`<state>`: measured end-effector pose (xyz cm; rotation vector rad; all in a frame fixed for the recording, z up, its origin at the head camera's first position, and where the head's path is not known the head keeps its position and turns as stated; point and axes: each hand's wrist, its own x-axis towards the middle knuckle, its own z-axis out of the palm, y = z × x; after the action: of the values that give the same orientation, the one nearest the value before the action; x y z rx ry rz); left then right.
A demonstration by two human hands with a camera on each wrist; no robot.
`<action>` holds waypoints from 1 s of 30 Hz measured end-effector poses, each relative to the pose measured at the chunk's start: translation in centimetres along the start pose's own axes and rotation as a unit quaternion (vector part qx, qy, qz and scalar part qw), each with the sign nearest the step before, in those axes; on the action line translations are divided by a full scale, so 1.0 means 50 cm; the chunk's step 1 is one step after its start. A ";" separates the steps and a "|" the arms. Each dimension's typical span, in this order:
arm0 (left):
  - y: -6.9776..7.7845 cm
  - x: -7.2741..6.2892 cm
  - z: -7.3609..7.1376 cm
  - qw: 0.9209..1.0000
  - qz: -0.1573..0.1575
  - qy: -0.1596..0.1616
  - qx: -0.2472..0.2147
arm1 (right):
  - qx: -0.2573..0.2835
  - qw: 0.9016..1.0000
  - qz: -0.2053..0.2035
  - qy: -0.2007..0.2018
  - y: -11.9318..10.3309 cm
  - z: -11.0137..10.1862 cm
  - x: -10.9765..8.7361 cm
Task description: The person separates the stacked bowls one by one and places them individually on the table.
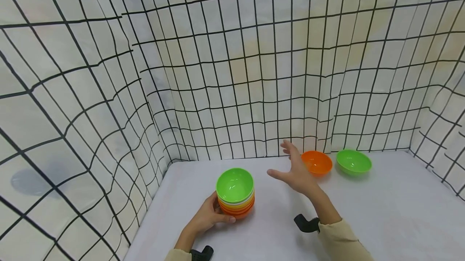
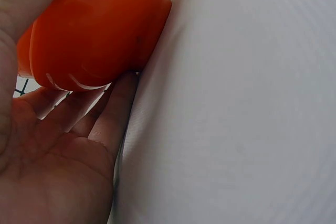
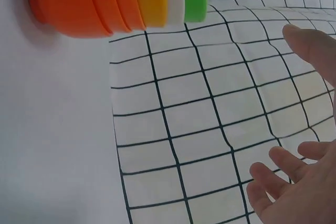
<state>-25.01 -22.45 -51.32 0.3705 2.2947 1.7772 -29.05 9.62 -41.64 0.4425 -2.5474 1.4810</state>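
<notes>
A stack of nested bowls [image 1: 236, 188] stands upright on the white tabletop, bright green on top, then white, yellow and orange ones below. My left hand [image 1: 210, 216] holds the stack low down, fingers along its left side and thumb across the front. In the left wrist view, that thumb and the fingers lie against the lowest orange bowl [image 2: 100, 30]. Raised to the right of the stack, my right hand [image 1: 296, 172] is empty, with thumb and fingers spread apart. The right wrist view shows its fingers [image 3: 274, 174] away from the stack.
Behind the right hand, an orange bowl [image 1: 317, 163] sits near the table's back edge, partly overlapped by the hand. A single green bowl [image 1: 354, 161] is just right of it. White walls with a black grid [image 1: 239, 91] enclose the table [image 1: 269, 236] at the back and sides.
</notes>
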 end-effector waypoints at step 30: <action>-0.005 -0.002 -0.001 1.000 0.015 -0.001 0.012 | 0.068 0.985 -0.025 -0.158 -0.009 0.173 -0.049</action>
<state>-24.94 -22.57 -51.54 0.4113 2.3229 1.7639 -26.53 2.35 -46.27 0.8152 -2.6476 1.6923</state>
